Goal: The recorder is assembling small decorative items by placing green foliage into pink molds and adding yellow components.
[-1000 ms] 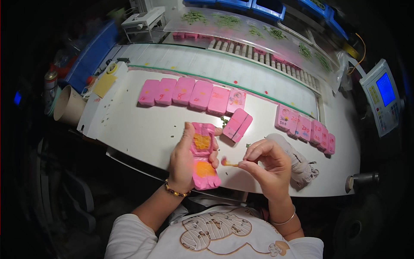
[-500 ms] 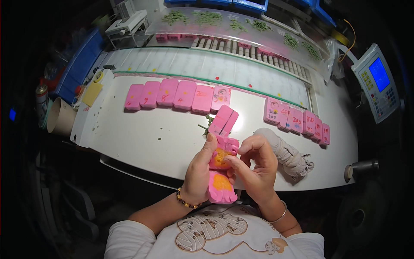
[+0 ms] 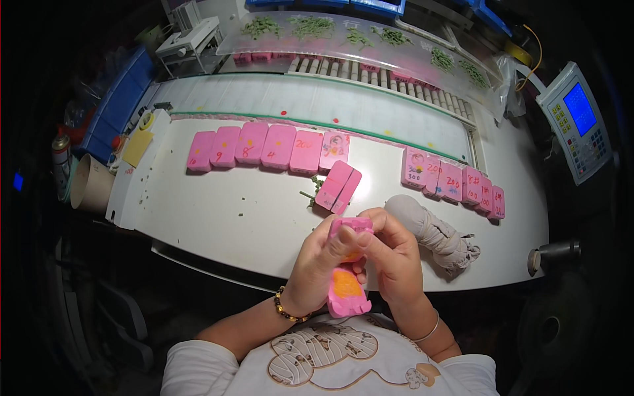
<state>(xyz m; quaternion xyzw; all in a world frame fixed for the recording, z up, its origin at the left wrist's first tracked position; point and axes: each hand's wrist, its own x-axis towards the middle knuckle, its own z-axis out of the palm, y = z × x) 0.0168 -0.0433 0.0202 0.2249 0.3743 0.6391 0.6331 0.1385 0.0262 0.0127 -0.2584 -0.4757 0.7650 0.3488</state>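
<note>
Both hands meet in front of my chest around a pink rubber mold that is spread into two parts, with orange patches on its inner faces. My left hand is closed around its left side, thumb laid over the upper part. From the right, my right hand pinches the upper part, its thumb touching near the left thumb. The thumbs cover most of the upper orange patch; whether a small piece sits there is hidden. Just beyond the hands lies another pink mold with a dark slit, beside green bits.
A row of pink molds stands at the left, another row at the right. A wrapped grey cloth bundle lies by my right hand. Farther back are a translucent shelf with green pieces, rollers and a control panel.
My right hand has moved in against the left, and the thumbs now cover the upper orange patch. The mold's upper part has tipped. A second red dot shows along the green-edged strip.
</note>
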